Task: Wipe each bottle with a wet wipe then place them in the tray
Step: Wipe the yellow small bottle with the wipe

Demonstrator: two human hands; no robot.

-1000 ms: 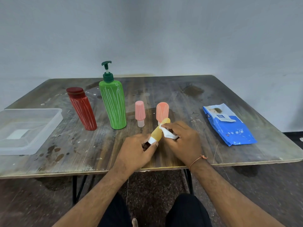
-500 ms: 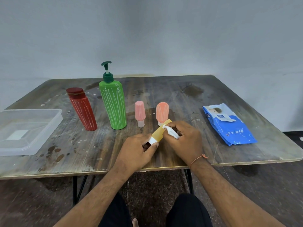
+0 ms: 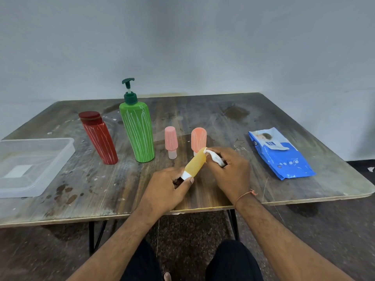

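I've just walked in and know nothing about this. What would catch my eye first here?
Probably the two hands at the table's near edge: the left hand grips a small yellow bottle by its white cap while the right hand rubs a white wet wipe on its far end. Behind them stands a tall green pump bottle.

tray: cut off by the left picture edge
orange bottle: base hidden behind the yellow bottle
wet wipe: partly enclosed by the right hand
wipes pack: print too small to be read
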